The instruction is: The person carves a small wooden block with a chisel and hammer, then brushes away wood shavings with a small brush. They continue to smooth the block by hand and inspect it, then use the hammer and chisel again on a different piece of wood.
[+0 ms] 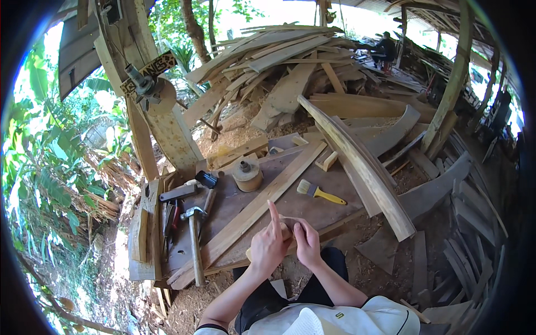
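My left hand (pixel 268 246) and my right hand (pixel 308 243) meet over the near edge of the workbench. Between them is a small brown piece (pixel 289 221), mostly hidden by fingers; its kind is unclear. My left index finger points up while the other fingers curl around the piece. Thumb and fingers of my right hand pinch its right side. Just beyond my hands lies a paintbrush (pixel 321 192) with a yellow handle. A long wooden plank (pixel 259 209) runs diagonally across the bench, to the left of my hands.
Left on the bench (pixel 226 196) lie a claw hammer (pixel 195 240), a dark-headed mallet (pixel 206 180) and red-handled pliers (pixel 176 216). A round tan container (pixel 247 175) stands behind the plank. A long pale timber (pixel 357 167) leans at right. Stacked boards (pixel 279 50) fill the back.
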The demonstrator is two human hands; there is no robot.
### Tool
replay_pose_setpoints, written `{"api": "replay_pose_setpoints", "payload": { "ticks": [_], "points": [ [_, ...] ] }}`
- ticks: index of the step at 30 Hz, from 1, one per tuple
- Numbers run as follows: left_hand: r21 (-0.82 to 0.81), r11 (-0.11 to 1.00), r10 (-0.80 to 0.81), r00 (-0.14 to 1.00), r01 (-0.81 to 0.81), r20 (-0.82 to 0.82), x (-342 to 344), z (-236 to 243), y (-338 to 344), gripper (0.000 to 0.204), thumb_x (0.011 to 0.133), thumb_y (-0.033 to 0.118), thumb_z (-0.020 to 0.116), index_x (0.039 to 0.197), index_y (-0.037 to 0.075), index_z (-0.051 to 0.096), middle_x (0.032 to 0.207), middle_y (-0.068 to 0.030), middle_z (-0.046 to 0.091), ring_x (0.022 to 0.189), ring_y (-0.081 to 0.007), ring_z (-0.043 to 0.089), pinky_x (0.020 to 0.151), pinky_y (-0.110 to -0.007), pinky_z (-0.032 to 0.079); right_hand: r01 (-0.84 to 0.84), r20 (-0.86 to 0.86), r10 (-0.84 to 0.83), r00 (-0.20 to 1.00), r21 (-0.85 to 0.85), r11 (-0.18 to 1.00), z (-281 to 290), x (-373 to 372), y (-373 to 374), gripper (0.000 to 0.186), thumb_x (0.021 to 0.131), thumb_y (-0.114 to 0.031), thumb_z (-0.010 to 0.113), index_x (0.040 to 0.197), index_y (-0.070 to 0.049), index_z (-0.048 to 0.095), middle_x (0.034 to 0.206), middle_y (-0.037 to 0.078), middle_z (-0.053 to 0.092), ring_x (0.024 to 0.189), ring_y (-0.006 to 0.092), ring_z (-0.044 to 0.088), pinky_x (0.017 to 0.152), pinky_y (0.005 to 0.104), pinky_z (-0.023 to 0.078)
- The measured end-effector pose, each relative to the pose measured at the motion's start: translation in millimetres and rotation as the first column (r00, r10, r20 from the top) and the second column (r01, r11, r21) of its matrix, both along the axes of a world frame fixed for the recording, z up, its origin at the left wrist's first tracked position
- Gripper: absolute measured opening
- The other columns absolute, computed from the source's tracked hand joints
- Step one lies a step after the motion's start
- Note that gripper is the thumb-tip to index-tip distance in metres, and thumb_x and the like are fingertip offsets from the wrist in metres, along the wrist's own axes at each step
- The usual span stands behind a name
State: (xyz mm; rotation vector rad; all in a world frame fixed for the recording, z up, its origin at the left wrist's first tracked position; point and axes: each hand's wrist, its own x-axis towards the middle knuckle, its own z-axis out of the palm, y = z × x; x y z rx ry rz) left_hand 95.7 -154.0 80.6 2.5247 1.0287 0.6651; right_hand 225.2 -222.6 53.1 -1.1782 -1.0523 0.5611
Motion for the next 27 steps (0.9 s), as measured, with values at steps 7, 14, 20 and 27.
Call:
{"api": "replay_pose_setpoints", "payload": {
  "ticks": [7,14,20,27],
  "points": [
    [-0.070,0.998,-0.012,1.000,0.011,-0.021,-3,2,-2,0.133,0.082,0.019,0.092,0.174,-0.012,0.000,0.110,-0.0183,0.076,0.085,-0.0353,0.078,0.070,-0.044,0.062,-0.051,-0.031,0.049,0.998,-0.047,0.998,-4,10,4,0.034,0.121,-0.020,0.052,0.130,0.005,0.072,0.116,0.010,0.079,0.108,0.0146,0.070,0.099,0.0319,0.055],
    [-0.043,0.999,0.022,0.999,-0.023,-0.024,0,5,3,0.133,0.084,0.020,0.089,0.174,-0.011,-0.004,0.107,-0.0207,0.076,0.081,-0.0387,0.077,0.067,-0.047,0.061,-0.053,-0.018,0.051,0.999,-0.112,0.992,-14,12,7,0.035,0.121,-0.018,0.050,0.138,0.005,0.070,0.123,0.015,0.080,0.116,0.0192,0.073,0.104,0.0339,0.054],
    [-0.071,0.995,0.065,0.997,-0.068,-0.042,2,2,5,0.128,0.086,0.014,0.085,0.174,-0.010,-0.005,0.108,-0.0218,0.077,0.081,-0.0399,0.077,0.067,-0.049,0.061,0.154,-0.122,-0.168,0.978,-0.122,0.981,-29,-23,5,0.038,0.122,-0.014,0.046,0.147,0.006,0.067,0.139,0.015,0.076,0.129,0.0207,0.069,0.115,0.0359,0.050],
    [-0.042,0.998,0.053,0.999,-0.053,-0.002,-2,2,2,0.118,0.089,0.009,0.079,0.175,-0.009,-0.001,0.106,-0.0210,0.074,0.085,-0.0397,0.076,0.068,-0.048,0.060,0.060,-0.089,-0.064,0.994,-0.052,0.997,-14,-25,1,0.040,0.123,-0.017,0.046,0.149,0.006,0.066,0.141,0.015,0.075,0.130,0.0195,0.068,0.116,0.0351,0.050]
  ]
}}
